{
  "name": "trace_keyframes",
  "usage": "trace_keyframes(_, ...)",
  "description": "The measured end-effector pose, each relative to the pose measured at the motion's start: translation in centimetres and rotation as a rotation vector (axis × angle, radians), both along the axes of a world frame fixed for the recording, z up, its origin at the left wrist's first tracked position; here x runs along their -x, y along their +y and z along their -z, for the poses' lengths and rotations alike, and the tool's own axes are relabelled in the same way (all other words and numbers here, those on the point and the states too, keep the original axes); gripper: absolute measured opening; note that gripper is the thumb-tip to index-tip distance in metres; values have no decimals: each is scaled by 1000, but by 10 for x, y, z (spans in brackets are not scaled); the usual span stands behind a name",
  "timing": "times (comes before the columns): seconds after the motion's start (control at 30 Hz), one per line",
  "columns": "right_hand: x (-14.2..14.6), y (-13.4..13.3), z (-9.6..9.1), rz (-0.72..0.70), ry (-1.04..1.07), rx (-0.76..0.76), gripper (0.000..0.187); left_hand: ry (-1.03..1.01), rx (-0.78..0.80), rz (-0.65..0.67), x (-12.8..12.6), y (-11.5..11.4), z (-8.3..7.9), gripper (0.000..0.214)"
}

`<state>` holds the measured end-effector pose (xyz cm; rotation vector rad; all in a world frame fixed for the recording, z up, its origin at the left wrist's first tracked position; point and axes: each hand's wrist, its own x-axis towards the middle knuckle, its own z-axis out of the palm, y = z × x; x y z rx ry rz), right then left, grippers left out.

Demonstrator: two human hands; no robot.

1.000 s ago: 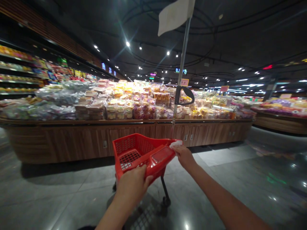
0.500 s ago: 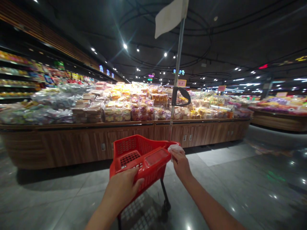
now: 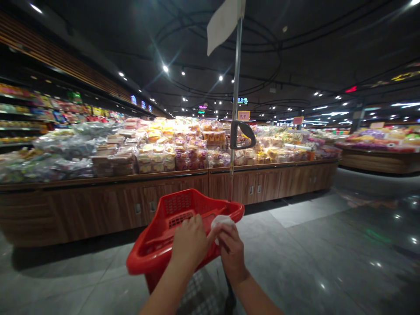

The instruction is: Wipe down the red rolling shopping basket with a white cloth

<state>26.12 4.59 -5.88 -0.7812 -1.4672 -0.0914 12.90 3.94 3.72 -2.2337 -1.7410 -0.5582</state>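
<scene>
A red plastic shopping basket with lattice walls sits on a wheeled frame near the bottom centre of the scene, on the glossy grey tiled floor. Both of the person's hands meet at the basket's near rim. The left hand lies over the rim with its fingers curled down on the red plastic, touching it. Just to its right, the right hand has its fingers pinched together on a small crumpled white cloth or tissue (the blur makes it hard to tell which), holding it against the rim's right part; the left hand's fingertips appear to touch the white wad too.

A thin metal pole rises from the far right corner of the basket, bearing a black loop handle halfway up and a pale flag at the top.

Beyond the basket, a long wooden display counter runs from left to right, heaped with clear-wrapped packets of baked goods. Shelves of bright packages line the far left wall, and another wooden display island stands at far right.
</scene>
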Motion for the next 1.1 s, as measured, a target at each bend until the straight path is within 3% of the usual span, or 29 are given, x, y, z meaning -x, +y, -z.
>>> trace_keyframes(0.2,-38,10,-6,172,-28,91,32,-1,21,48,20,2,2,62)
trace_keyframes(0.43,-62,20,-36,367,-47,318,29,-28,43,12,22,1,-4,62)
trace_keyframes(0.5,-55,20,-51,373,-168,392,27,-33,30,15,22,1,-2,60)
trace_keyframes(0.63,-35,19,-81,249,-534,475,21,-56,21,10,29,-1,-1,59)
trace_keyframes(0.73,-41,19,-95,215,-716,468,14,-81,35,-2,37,-2,-2,64)
trace_keyframes(0.9,-66,20,-91,292,-705,444,15,-90,73,-23,46,-4,-4,65)
trace_keyframes(0.97,-55,17,-82,322,-601,430,16,-84,69,-23,46,-4,-4,64)
trace_keyframes(1.1,-6,3,-65,313,-410,353,17,-78,59,3,45,-3,-3,64)
